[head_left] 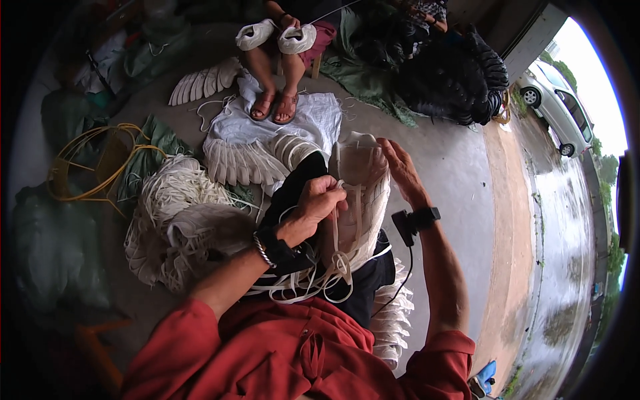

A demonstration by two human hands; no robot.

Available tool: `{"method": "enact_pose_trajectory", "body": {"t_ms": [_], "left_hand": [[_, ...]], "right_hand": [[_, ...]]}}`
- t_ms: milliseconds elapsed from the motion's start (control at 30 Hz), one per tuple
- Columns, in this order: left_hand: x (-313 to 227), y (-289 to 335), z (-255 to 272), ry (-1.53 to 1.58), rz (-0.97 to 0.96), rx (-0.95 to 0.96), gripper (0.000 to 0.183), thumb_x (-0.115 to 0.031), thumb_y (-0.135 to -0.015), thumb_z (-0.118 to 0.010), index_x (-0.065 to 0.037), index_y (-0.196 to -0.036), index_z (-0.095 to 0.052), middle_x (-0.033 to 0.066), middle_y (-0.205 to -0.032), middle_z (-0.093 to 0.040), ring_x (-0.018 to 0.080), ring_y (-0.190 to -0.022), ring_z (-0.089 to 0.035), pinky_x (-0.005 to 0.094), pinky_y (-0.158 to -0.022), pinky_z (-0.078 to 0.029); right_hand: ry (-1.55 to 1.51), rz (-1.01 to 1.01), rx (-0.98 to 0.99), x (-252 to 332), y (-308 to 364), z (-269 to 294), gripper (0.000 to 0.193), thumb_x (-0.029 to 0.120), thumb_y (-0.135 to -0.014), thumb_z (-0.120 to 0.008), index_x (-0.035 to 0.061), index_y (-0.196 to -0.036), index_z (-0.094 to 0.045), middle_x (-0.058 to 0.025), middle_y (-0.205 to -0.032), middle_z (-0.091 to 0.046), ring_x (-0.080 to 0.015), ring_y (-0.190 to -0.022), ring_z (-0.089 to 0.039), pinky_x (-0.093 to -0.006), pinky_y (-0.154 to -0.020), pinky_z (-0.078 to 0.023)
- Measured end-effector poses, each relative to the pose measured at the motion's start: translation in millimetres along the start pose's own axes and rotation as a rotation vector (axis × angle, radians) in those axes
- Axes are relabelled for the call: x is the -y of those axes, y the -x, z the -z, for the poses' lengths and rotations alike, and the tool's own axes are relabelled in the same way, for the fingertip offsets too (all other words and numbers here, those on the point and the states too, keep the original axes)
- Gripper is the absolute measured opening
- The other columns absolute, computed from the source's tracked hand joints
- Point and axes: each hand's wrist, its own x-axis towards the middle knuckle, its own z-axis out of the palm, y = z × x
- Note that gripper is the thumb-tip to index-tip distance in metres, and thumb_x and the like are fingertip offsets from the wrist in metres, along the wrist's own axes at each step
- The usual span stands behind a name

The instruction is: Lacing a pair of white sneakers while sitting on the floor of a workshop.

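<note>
A white shoe upper (363, 170) stands upright over my lap, its rounded end away from me. My left hand (321, 201) is closed in a pinch on a white lace (337, 233) at the upper's left side. The lace runs down to a loose loop near the upper's lower end. My right hand (405, 175) lies open along the upper's far right edge, fingers stretched out and touching it. More white laces (287, 287) lie tangled across a dark cloth (373, 277) on my lap. The tip of the pinched lace is hidden by my fingers.
A heap of white laces and uppers (177, 207) lies to my left. Fanned rows of white uppers (243, 160) rest by a white sheet (317, 110). A seated person (287, 63) opposite has two uppers on the knees. Black bundles (447, 83) lie far right. A yellow frame (100, 163) stands left.
</note>
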Motion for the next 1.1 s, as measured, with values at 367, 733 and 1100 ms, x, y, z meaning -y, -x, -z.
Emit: {"method": "enact_pose_trajectory", "body": {"t_ms": [367,733,1100], "left_hand": [[-5.8,44.1,25.5,0.137,0.171,0.353,0.012,-0.014,-0.086,-0.061,-0.004,-0.084,-0.056,0.0028,-0.057,-0.054,0.0139,-0.049,-0.055,0.0275,-0.05,-0.047],[-5.1,47.5,5.1,0.243,0.287,0.313,0.026,-0.029,-0.091,-0.06,-0.003,-0.091,-0.06,0.0008,-0.058,-0.054,0.0089,-0.047,-0.052,0.0211,-0.043,-0.039],[7.0,17.6,-10.5,-0.695,-0.358,-0.118,0.044,-0.041,-0.078,-0.073,-0.001,-0.076,-0.053,0.0088,-0.058,-0.056,0.0207,-0.051,-0.057,0.035,-0.048,-0.044]], "right_hand": [[0.706,0.374,-0.13,11.7,121.8,-53.9,0.013,0.01,-0.081,-0.066,0.003,-0.087,-0.057,-0.0243,-0.133,-0.043,-0.0411,-0.121,-0.044,-0.046,-0.098,-0.038],[-0.174,-0.09,0.082,47.4,153.7,-66.1,0.015,0.014,-0.093,-0.056,-0.0006,-0.095,-0.053,-0.0084,-0.086,-0.062,-0.0166,-0.078,-0.061,-0.0293,-0.072,-0.05],[-0.195,-0.243,0.233,51.8,178.9,-69.0,0.016,0.014,-0.094,-0.054,-0.0017,-0.098,-0.055,-0.0048,-0.082,-0.062,-0.0101,-0.074,-0.059,-0.0237,-0.068,-0.049]]}}
